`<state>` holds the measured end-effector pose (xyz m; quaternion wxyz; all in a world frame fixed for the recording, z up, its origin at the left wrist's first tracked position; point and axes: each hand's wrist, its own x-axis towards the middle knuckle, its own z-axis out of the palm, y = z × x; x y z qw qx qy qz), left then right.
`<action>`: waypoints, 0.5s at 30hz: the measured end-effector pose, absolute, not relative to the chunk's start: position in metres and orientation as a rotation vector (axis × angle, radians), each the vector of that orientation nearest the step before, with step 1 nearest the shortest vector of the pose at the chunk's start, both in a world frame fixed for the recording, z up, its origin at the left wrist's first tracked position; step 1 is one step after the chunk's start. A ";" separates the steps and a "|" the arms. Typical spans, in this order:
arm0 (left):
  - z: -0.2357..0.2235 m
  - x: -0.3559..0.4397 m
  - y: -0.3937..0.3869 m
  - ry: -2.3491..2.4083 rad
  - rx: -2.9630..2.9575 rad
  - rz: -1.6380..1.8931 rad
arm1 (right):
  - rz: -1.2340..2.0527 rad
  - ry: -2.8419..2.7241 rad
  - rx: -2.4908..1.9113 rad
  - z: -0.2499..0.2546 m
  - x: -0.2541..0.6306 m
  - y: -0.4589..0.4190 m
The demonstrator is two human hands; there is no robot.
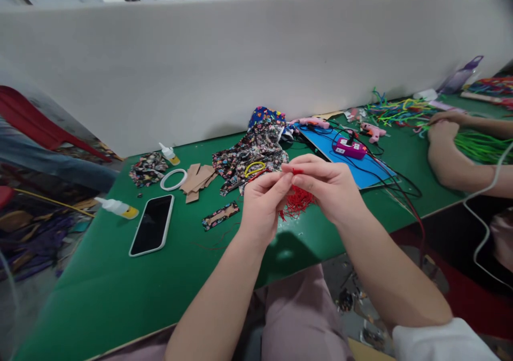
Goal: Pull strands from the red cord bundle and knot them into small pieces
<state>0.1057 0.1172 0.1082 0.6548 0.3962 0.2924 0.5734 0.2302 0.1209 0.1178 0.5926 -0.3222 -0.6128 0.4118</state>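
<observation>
Both hands meet over the front of the table, with fingertips pinched together. My left hand [262, 203] and my right hand [331, 185] grip a small red strand [297, 172] between them; most of it is hidden by the fingers. Just beneath lies a pile of short red strands [298, 201], partly covered by my hands. Behind my left hand are yellow-handled scissors [255, 169], resting on a dark floral cloth [260, 142]. A small cardboard strip edged with floral cloth [220, 216] lies to the left.
Left on the green table [188, 281] are a phone [153, 225], a white ring [173, 179], cardboard strips [198, 180] and glue bottles [118, 208]. Right are a purple power strip [350, 147] with cables, pink glue guns [372, 132] and a co-worker's hands [444, 126] by coloured strands.
</observation>
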 end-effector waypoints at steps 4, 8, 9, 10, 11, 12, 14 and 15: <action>0.107 0.101 0.120 0.611 0.949 1.240 | 0.987 -1.419 -0.728 0.119 0.232 0.120; 0.105 0.099 0.122 0.611 1.012 1.186 | 0.991 -1.381 -0.715 0.117 0.232 0.120; 0.104 0.099 0.123 0.617 1.020 1.173 | 0.996 -1.361 -0.712 0.116 0.232 0.121; 0.103 0.098 0.123 0.622 1.029 1.159 | 1.008 -1.332 -0.706 0.115 0.231 0.121; 0.102 0.098 0.124 0.625 1.041 1.146 | 1.026 -1.297 -0.701 0.115 0.231 0.122; 0.101 0.098 0.124 0.623 1.057 1.130 | 1.047 -1.260 -0.700 0.114 0.230 0.123; 0.099 0.097 0.127 0.616 1.090 1.103 | 1.074 -1.200 -0.720 0.114 0.229 0.127; 0.099 0.097 0.128 0.617 1.102 1.089 | 1.070 -1.182 -0.740 0.114 0.229 0.129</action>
